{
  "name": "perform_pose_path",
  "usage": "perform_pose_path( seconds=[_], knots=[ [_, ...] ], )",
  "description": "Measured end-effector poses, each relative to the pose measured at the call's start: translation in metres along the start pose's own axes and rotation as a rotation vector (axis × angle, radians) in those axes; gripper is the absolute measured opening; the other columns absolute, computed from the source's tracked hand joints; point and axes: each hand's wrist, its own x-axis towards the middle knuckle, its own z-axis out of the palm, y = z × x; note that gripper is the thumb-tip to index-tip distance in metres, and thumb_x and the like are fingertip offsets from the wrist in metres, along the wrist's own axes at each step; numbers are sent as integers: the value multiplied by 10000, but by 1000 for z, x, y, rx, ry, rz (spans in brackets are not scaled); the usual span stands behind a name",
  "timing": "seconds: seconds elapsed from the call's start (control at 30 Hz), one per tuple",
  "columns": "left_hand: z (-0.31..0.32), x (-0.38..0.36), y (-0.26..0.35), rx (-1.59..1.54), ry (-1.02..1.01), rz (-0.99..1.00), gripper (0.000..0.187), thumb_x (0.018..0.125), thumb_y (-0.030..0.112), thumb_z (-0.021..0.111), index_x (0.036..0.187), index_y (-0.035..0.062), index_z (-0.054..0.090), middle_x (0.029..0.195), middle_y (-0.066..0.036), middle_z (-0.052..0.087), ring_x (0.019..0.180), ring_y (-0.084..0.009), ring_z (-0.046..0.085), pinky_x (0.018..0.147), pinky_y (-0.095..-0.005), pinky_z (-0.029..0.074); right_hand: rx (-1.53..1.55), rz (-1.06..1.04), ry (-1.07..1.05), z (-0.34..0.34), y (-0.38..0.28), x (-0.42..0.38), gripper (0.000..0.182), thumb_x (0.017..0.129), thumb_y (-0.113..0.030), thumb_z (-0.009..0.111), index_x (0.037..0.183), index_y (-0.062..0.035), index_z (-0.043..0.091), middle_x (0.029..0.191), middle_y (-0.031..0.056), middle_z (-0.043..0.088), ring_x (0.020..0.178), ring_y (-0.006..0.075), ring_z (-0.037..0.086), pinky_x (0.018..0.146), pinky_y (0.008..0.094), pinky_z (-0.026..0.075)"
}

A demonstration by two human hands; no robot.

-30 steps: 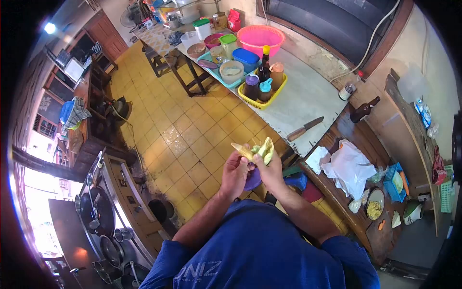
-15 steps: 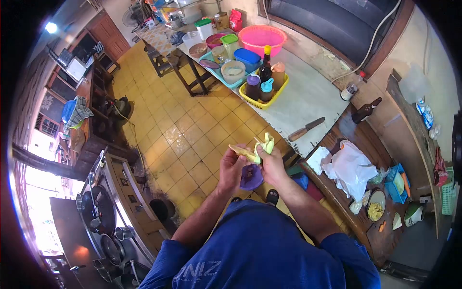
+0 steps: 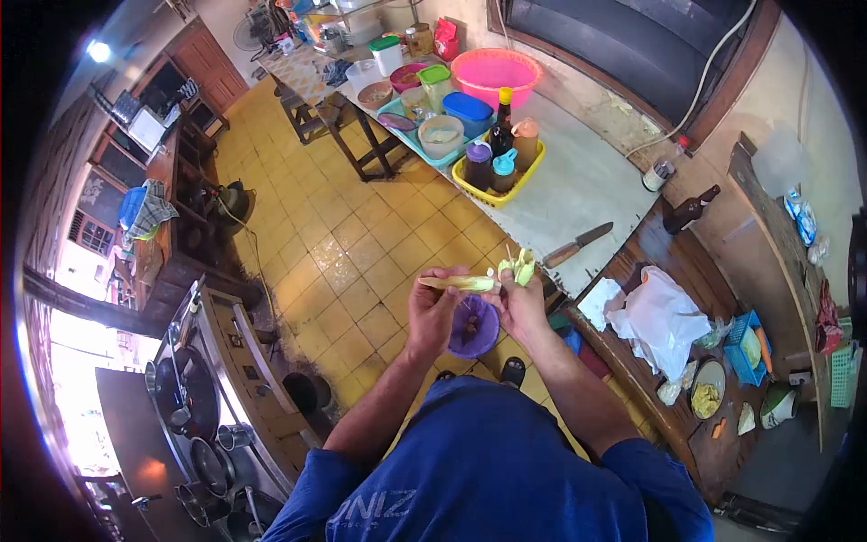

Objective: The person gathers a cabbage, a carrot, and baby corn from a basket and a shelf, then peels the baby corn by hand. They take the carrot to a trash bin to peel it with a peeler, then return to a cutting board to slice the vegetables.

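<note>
Pinched in my left hand (image 3: 436, 307) is a long strip of husk (image 3: 465, 283), pale green at one end and brownish at the other. My right hand (image 3: 524, 303) grips a pale green, layered vegetable (image 3: 517, 266) with loose leaves and thin strands sticking up, possibly a young corn cob. The strip's pale end lies close against my right fingers. Below both hands a purple bucket (image 3: 488, 341) on the floor holds some dark scraps.
Ahead, a table (image 3: 578, 194) carries a knife (image 3: 580, 244), a yellow basket (image 3: 495, 194) of bottles, and several tubs. A wooden bench to the right holds a white plastic bag (image 3: 657, 316), a blue basket (image 3: 741, 357) and a bowl (image 3: 695, 405). Pans and a stove (image 3: 244, 361) stand left.
The strip in my left hand now stretches out straighter and lies level. My right hand has shifted slightly right and the vegetable's leaves are more spread. More of the bucket shows.
</note>
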Motion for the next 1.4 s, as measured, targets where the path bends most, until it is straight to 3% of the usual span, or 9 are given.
perform_pose_path(
  seconds=[0.23,0.33,0.43,0.63,0.73,0.87,0.93,1.07,1.4],
  knots=[
    [10,1,8,162,-48,54,278,873,-127,508,1083,48,458,1140,-141,573,1026,-183,572,903,-299,471,-451,-118,-181,9,3,-12,186,917,-11,498,1091,9,561,851,89,647,692,164,649,603,279,555],
    [1,4,3,290,-97,-12,296,834,-138,567,1052,41,479,1166,-153,577,1048,-192,573,915,-328,480,-938,-462,-168,18,1,-14,283,885,17,457,1142,-25,567,802,54,645,664,133,640,594,261,530],
    [15,-3,12,385,-91,43,214,875,-132,511,1017,27,490,996,-110,601,817,-144,617,677,-269,532,-713,-103,-256,39,-27,-31,209,902,25,444,1074,16,563,784,56,612,634,100,589,546,253,496],
    [6,-4,10,480,-156,77,213,880,-137,489,1010,32,476,1022,-105,608,750,-110,605,604,-243,510,-576,73,-344,20,-21,-13,273,898,-21,423,1125,-18,576,798,58,632,676,109,589,538,251,487],
    [7,-4,17,374,-199,-67,281,822,-161,561,1014,24,473,1170,-160,582,1021,-178,568,880,-300,474,-759,-48,-269,26,-18,-13,266,877,20,408,1059,-33,594,736,34,564,550,93,510,456,240,393],
    [6,-2,8,356,-127,-122,308,829,-155,557,1046,35,450,1171,-168,580,1021,-190,568,896,-289,462,-868,-142,-262,10,-1,-6,306,877,-8,428,1141,-64,572,758,48,597,624,106,539,497,251,421],
    [6,2,3,274,-66,-49,284,868,-109,529,1076,55,426,1149,-167,585,1034,-226,574,921,-333,460,-456,222,-185,8,-1,-5,280,876,-16,421,1120,-80,541,703,30,538,583,94,490,476,254,382],
    [2,10,-4,-167,17,-140,200,918,-46,494,1077,35,403,1126,-172,591,996,-242,600,876,-372,510,-15,277,-160,0,9,-4,144,883,-64,416,984,-69,519,672,39,518,564,98,475,458,238,339],
    [-50,17,-26,72,142,-450,325,977,175,494,1259,63,375,1054,-117,576,996,-247,605,861,-424,505,-360,416,48,-102,100,30,131,876,-140,552,946,-30,572,724,72,598,545,162,567,480,319,490]
  ],
)
